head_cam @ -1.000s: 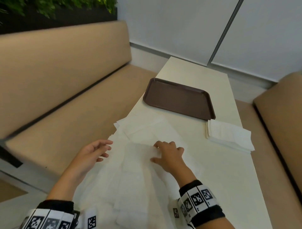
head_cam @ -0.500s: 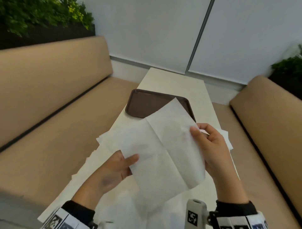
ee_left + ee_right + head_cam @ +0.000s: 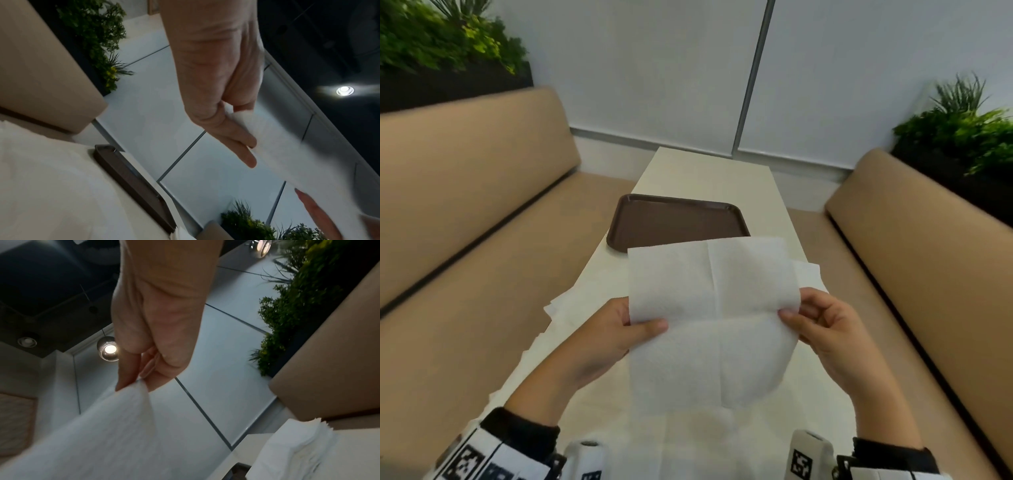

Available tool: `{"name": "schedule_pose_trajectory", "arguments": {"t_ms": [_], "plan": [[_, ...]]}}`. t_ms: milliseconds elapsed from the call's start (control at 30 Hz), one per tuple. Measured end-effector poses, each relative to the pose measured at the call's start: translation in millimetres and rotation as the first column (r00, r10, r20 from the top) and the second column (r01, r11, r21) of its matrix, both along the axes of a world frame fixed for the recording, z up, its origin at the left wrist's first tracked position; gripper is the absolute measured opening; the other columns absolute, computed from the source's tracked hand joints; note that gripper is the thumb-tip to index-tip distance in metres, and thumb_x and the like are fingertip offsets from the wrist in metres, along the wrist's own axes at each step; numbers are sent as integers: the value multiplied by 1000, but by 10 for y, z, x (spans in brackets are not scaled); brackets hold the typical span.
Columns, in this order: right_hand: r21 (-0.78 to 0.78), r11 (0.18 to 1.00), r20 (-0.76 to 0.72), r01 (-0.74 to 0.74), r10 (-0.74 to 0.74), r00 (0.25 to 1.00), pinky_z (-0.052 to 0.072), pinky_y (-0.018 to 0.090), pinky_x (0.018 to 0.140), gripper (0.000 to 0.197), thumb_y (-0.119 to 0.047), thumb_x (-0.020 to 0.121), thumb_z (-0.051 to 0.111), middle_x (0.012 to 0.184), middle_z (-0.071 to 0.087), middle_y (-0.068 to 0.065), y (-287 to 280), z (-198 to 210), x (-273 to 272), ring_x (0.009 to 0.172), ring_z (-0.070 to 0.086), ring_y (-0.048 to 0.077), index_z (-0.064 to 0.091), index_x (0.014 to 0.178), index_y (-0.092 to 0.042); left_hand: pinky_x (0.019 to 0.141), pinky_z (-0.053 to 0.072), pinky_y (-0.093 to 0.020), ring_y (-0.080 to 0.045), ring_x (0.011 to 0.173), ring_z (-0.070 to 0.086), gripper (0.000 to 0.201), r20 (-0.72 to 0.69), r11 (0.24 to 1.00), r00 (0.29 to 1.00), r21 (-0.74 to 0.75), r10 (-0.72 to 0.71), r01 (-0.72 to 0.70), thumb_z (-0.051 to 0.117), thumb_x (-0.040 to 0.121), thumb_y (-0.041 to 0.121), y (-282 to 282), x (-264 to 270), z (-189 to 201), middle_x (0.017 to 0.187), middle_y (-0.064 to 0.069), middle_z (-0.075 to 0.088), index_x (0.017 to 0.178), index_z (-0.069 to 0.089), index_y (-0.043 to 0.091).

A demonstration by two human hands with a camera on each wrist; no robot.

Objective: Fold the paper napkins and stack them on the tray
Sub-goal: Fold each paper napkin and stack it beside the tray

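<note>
I hold one white paper napkin (image 3: 709,308) up in the air over the table, bent over on itself with its far half standing up. My left hand (image 3: 619,329) pinches its left edge, thumb on the near side. My right hand (image 3: 815,318) pinches its right edge. The left wrist view shows the left hand (image 3: 230,123) gripping the napkin (image 3: 298,162). In the right wrist view the right hand (image 3: 144,376) pinches a napkin (image 3: 98,434) corner. The brown tray (image 3: 674,219) lies bare on the table beyond the napkin; its rim (image 3: 131,181) shows in the left wrist view.
Loose unfolded napkins (image 3: 571,305) lie spread on the white table (image 3: 705,171) under my hands. A stack of napkins (image 3: 287,451) sits on the right, behind the held one (image 3: 808,274). Tan benches (image 3: 465,205) flank the table, with plants (image 3: 955,130) behind them.
Both hands lifted one napkin off the spread on the table. It now hangs squarer to me, bent over, with a hand pinching each side edge.
</note>
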State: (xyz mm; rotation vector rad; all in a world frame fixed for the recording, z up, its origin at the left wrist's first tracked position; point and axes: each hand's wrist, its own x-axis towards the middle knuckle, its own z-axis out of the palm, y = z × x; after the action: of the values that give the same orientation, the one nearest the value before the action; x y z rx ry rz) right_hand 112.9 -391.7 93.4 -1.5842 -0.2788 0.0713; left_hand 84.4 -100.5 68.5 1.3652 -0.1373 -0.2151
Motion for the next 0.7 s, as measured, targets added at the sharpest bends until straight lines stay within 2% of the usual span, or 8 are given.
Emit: {"name": "schedule_pose_trajectory", "arguments": {"t_ms": [33, 133, 300, 433, 500, 567, 600, 700], "plan": [[7, 1000, 11, 2, -2, 1000, 55, 26, 74, 12, -23, 78, 72, 95, 74, 10, -9, 18, -13, 88, 70, 20, 75, 90, -20, 76, 54, -20, -18, 102, 68, 64, 14, 999, 1000, 44, -23, 22, 88, 45, 53, 24, 3, 12, 109, -4, 72, 100, 75, 23], [-27, 1000, 37, -3, 4, 999, 55, 25, 69, 36, 8, 88, 55, 92, 74, 6, -69, -35, -1, 84, 70, 19, 77, 86, -20, 80, 52, -19, -13, 103, 67, 31, 37, 983, 993, 147, -115, 109, 76, 72, 32, 57, -19, 80, 108, 0, 73, 101, 74, 26], [26, 998, -78, -59, 61, 995, 46, 22, 53, 37, 1, 97, 41, 80, 61, 8, -111, -21, -16, 66, 57, 18, 65, 74, -14, 77, 50, -18, -13, 93, 68, 28, 138, 936, 979, 340, -149, 95, 55, 91, 2, 87, -42, 144, 99, 0, 73, 89, 76, 22], [16, 1000, -185, -12, 15, 983, 52, 24, 64, 44, 3, 97, 30, 87, 67, 10, -141, -83, 19, 78, 62, 20, 69, 78, -7, 80, 50, -18, -15, 99, 67, 29, 108, 936, 981, 333, -161, 116, 59, 87, -1, 127, -4, 174, 105, 1, 71, 95, 74, 22], [8, 1000, -180, -5, 6, 984, 52, 27, 72, 37, -3, 96, 37, 91, 68, 10, -152, -128, 38, 84, 62, 23, 69, 79, -5, 81, 49, -22, -17, 101, 64, 31, 69, 941, 976, 290, -204, 176, 63, 72, 18, 152, 29, 168, 108, -1, 69, 101, 72, 19], [-8, 999, -185, -43, 40, 982, 53, 30, 73, 16, -25, 84, 64, 89, 70, 10, -192, -154, 27, 81, 65, 26, 69, 83, -10, 79, 49, -24, -18, 98, 65, 47, 14, 955, 979, 227, -201, 193, 71, 61, 37, 115, 88, 149, 107, -4, 68, 101, 72, 14], [-45, 997, -197, -61, 51, 979, 54, 31, 74, 28, -32, 74, 76, 89, 71, 13, -237, -198, 33, 79, 67, 27, 67, 89, -11, 77, 51, -23, -17, 95, 66, 50, 2, 960, 986, 226, -169, 164, 78, 58, 45, 70, 124, 120, 104, -3, 69, 98, 72, 15], [-138, 989, -261, -45, 8, 965, 54, 37, 74, 29, -11, 76, 76, 90, 72, 22, -357, -337, 62, 79, 70, 33, 59, 100, -12, 75, 54, -27, -18, 88, 69, 19, -25, 957, 999, 286, -45, 50, 80, 73, 23, -164, 284, -31, 99, 4, 71, 90, 74, 19]]}}
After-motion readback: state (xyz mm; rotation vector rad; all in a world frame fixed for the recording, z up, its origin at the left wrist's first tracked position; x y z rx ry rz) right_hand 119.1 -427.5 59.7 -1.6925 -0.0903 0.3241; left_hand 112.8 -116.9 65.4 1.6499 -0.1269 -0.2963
